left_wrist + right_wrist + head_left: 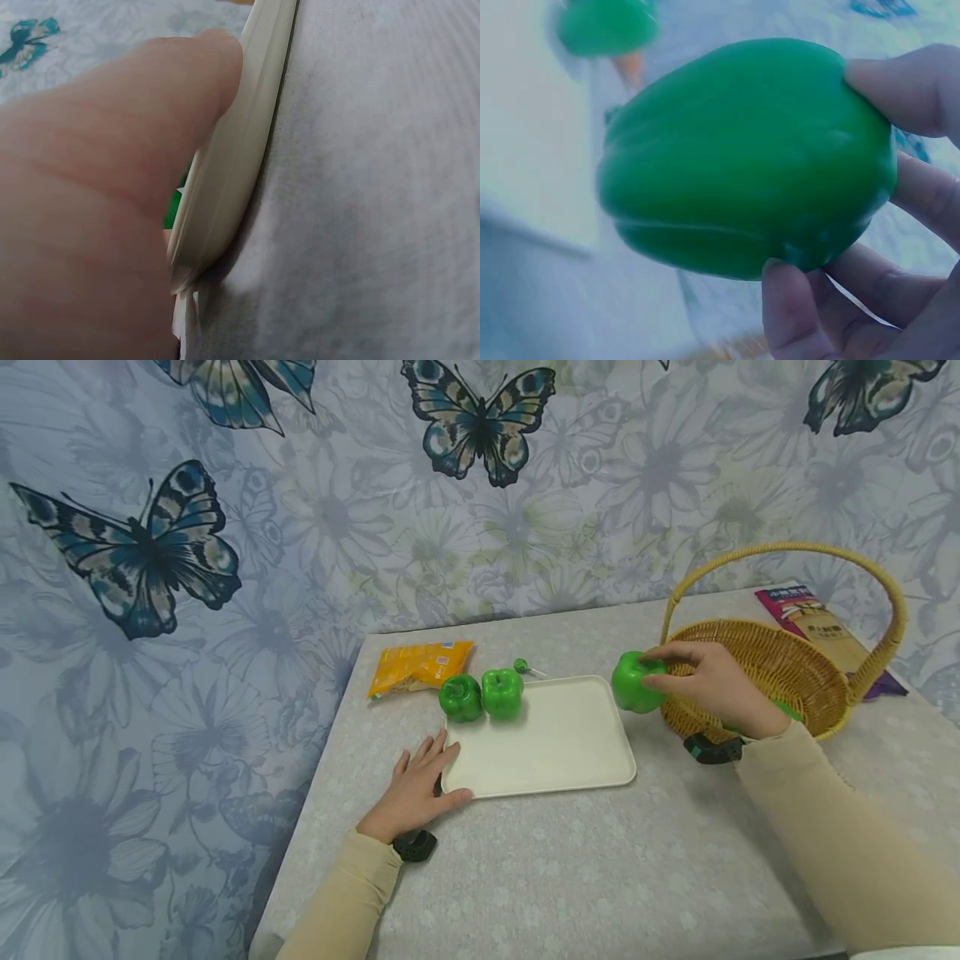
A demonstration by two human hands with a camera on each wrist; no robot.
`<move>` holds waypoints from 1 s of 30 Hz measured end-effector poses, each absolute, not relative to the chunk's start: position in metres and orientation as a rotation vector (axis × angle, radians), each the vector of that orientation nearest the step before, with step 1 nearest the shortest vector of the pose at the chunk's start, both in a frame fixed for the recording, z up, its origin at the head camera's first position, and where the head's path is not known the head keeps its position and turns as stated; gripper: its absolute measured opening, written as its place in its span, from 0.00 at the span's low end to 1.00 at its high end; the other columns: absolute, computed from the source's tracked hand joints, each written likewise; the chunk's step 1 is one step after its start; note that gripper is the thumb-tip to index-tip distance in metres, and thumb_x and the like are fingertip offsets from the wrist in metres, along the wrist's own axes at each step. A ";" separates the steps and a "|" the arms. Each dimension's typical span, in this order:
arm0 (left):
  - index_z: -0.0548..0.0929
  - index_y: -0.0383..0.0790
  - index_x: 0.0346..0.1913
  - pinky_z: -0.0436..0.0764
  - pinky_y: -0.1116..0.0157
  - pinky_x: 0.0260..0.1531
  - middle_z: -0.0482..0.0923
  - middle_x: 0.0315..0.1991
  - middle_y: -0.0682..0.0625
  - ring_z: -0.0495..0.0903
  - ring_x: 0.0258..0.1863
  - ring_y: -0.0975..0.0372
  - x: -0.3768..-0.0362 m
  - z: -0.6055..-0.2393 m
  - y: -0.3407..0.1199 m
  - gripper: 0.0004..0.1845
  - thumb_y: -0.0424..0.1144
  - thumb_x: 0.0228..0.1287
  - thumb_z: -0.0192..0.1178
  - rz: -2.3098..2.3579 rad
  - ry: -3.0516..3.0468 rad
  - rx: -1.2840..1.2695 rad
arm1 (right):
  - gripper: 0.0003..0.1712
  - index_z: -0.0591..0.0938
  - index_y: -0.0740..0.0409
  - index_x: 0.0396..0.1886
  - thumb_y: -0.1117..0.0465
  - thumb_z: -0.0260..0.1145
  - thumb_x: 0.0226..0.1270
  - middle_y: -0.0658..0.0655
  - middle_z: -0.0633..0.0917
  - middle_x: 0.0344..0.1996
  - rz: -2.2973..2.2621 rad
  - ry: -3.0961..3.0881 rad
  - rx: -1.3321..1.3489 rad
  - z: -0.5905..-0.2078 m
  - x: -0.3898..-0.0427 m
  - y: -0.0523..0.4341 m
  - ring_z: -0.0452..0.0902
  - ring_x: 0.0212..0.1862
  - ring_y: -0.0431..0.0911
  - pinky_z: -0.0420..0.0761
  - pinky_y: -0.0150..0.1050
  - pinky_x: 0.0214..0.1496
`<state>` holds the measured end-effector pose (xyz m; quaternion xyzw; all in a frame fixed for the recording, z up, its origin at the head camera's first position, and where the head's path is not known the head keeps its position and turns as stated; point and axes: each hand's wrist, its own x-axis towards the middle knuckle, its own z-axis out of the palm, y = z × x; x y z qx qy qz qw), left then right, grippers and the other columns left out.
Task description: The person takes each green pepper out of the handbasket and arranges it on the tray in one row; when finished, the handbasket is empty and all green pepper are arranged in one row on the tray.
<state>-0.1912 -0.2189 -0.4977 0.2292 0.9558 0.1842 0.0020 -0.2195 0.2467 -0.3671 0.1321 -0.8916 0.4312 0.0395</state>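
My right hand [708,685] grips a green bell pepper [634,682] between the wicker basket [780,668] and the cream tray [555,752]; the right wrist view shows the pepper [750,157] pinched by thumb and fingers [795,315]. Two more green peppers [461,697] [502,693] sit at the tray's far left corner. My left hand [420,785] lies flat on the table with straight fingers, its thumb [135,150] against the tray's near left rim [232,172].
An orange snack packet [420,667] and a small green lollipop [522,667] lie behind the tray. A purple-edged packet [821,631] lies behind the basket. The basket's tall handle [885,610] arches over it. A butterfly-print cloth hangs at the back; the table's left edge is close.
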 end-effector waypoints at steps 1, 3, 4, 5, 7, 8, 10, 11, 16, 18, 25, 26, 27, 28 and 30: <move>0.54 0.54 0.72 0.38 0.38 0.61 0.39 0.74 0.50 0.40 0.71 0.51 -0.191 -0.498 -0.219 0.46 0.74 0.54 0.46 0.572 2.997 0.720 | 0.22 0.83 0.44 0.48 0.43 0.69 0.54 0.49 0.79 0.48 1.352 -2.737 0.430 -0.370 -0.222 0.239 0.71 0.46 0.45 0.75 0.40 0.39; 0.54 0.55 0.72 0.38 0.38 0.60 0.39 0.74 0.50 0.40 0.71 0.51 -0.191 -0.498 -0.220 0.46 0.74 0.55 0.46 0.566 2.992 0.721 | 0.22 0.82 0.45 0.49 0.45 0.69 0.55 0.50 0.79 0.49 1.431 -2.742 0.474 -0.375 -0.225 0.224 0.71 0.46 0.45 0.76 0.42 0.40; 0.54 0.55 0.72 0.38 0.38 0.60 0.39 0.74 0.50 0.40 0.71 0.51 -0.191 -0.499 -0.220 0.46 0.74 0.54 0.46 0.564 2.991 0.717 | 0.22 0.82 0.46 0.49 0.46 0.69 0.55 0.50 0.79 0.49 1.471 -2.747 0.493 -0.376 -0.226 0.215 0.71 0.47 0.45 0.76 0.44 0.41; 0.53 0.55 0.72 0.38 0.38 0.60 0.38 0.74 0.50 0.39 0.71 0.51 -0.191 -0.498 -0.220 0.46 0.74 0.55 0.46 0.563 2.988 0.714 | 0.21 0.82 0.48 0.49 0.48 0.69 0.56 0.50 0.79 0.49 1.492 -2.747 0.526 -0.376 -0.226 0.207 0.72 0.48 0.46 0.76 0.44 0.41; 0.53 0.56 0.72 0.38 0.39 0.61 0.38 0.74 0.51 0.39 0.72 0.52 -0.191 -0.498 -0.220 0.45 0.74 0.55 0.45 0.559 2.983 0.704 | 0.21 0.82 0.50 0.50 0.50 0.70 0.56 0.51 0.79 0.51 1.556 -2.723 0.588 -0.381 -0.230 0.192 0.72 0.51 0.47 0.77 0.46 0.45; 0.53 0.56 0.73 0.38 0.39 0.61 0.38 0.74 0.51 0.39 0.72 0.52 -0.191 -0.498 -0.220 0.45 0.74 0.55 0.45 0.556 2.981 0.701 | 0.22 0.82 0.50 0.50 0.50 0.70 0.56 0.51 0.79 0.51 1.557 -2.721 0.613 -0.385 -0.234 0.186 0.72 0.52 0.47 0.77 0.47 0.46; 0.53 0.56 0.73 0.38 0.39 0.61 0.38 0.74 0.51 0.39 0.72 0.52 -0.190 -0.497 -0.220 0.45 0.74 0.55 0.45 0.554 2.980 0.700 | 0.22 0.82 0.47 0.49 0.47 0.70 0.55 0.49 0.79 0.50 1.504 -2.727 0.642 -0.394 -0.242 0.175 0.72 0.51 0.46 0.76 0.47 0.46; 0.53 0.56 0.73 0.38 0.38 0.61 0.38 0.74 0.51 0.39 0.72 0.51 -0.191 -0.497 -0.220 0.45 0.74 0.55 0.45 0.548 2.975 0.702 | 0.22 0.82 0.45 0.49 0.45 0.70 0.54 0.48 0.80 0.49 1.461 -2.725 0.653 -0.399 -0.247 0.171 0.73 0.50 0.45 0.76 0.46 0.46; 0.52 0.56 0.73 0.37 0.38 0.61 0.37 0.74 0.51 0.39 0.72 0.51 -0.191 -0.496 -0.220 0.46 0.74 0.55 0.45 0.548 2.976 0.711 | 0.22 0.82 0.44 0.49 0.45 0.70 0.54 0.46 0.79 0.50 1.395 -2.734 0.645 -0.414 -0.267 0.152 0.71 0.51 0.43 0.75 0.47 0.48; 0.53 0.56 0.73 0.38 0.39 0.61 0.37 0.74 0.51 0.39 0.71 0.51 -0.191 -0.497 -0.221 0.46 0.74 0.54 0.45 0.552 2.978 0.709 | 0.23 0.81 0.46 0.50 0.46 0.70 0.55 0.47 0.79 0.51 1.407 -2.720 0.665 -0.417 -0.272 0.146 0.71 0.53 0.44 0.76 0.46 0.49; 0.52 0.56 0.73 0.38 0.38 0.60 0.37 0.74 0.51 0.39 0.71 0.51 -0.191 -0.498 -0.221 0.46 0.74 0.54 0.45 0.545 2.971 0.709 | 0.24 0.81 0.49 0.52 0.48 0.70 0.56 0.50 0.77 0.54 1.426 -2.723 0.696 -0.426 -0.283 0.134 0.71 0.56 0.46 0.75 0.46 0.50; 0.53 0.56 0.73 0.38 0.38 0.60 0.38 0.74 0.51 0.39 0.71 0.51 -0.191 -0.498 -0.221 0.46 0.74 0.54 0.45 0.544 2.973 0.711 | 0.24 0.81 0.48 0.52 0.48 0.70 0.56 0.50 0.77 0.55 1.435 -2.728 0.687 -0.428 -0.284 0.133 0.70 0.56 0.46 0.76 0.46 0.50; 0.53 0.56 0.72 0.38 0.38 0.61 0.38 0.74 0.51 0.40 0.71 0.51 -0.191 -0.497 -0.221 0.46 0.74 0.54 0.45 0.553 2.976 0.712 | 0.24 0.81 0.48 0.52 0.48 0.70 0.55 0.49 0.77 0.55 1.440 -2.731 0.678 -0.430 -0.285 0.133 0.70 0.56 0.46 0.76 0.45 0.50; 0.53 0.56 0.72 0.38 0.39 0.61 0.38 0.74 0.51 0.40 0.71 0.51 -0.191 -0.497 -0.221 0.46 0.74 0.54 0.46 0.566 2.978 0.713 | 0.24 0.81 0.47 0.52 0.47 0.70 0.55 0.49 0.77 0.55 1.450 -2.731 0.670 -0.432 -0.286 0.132 0.70 0.56 0.46 0.76 0.45 0.50; 0.54 0.55 0.72 0.38 0.39 0.61 0.39 0.74 0.51 0.40 0.71 0.52 -0.191 -0.496 -0.220 0.46 0.74 0.54 0.46 0.581 2.984 0.710 | 0.25 0.80 0.47 0.52 0.46 0.70 0.55 0.49 0.76 0.55 1.469 -2.730 0.667 -0.435 -0.289 0.131 0.70 0.56 0.46 0.76 0.45 0.49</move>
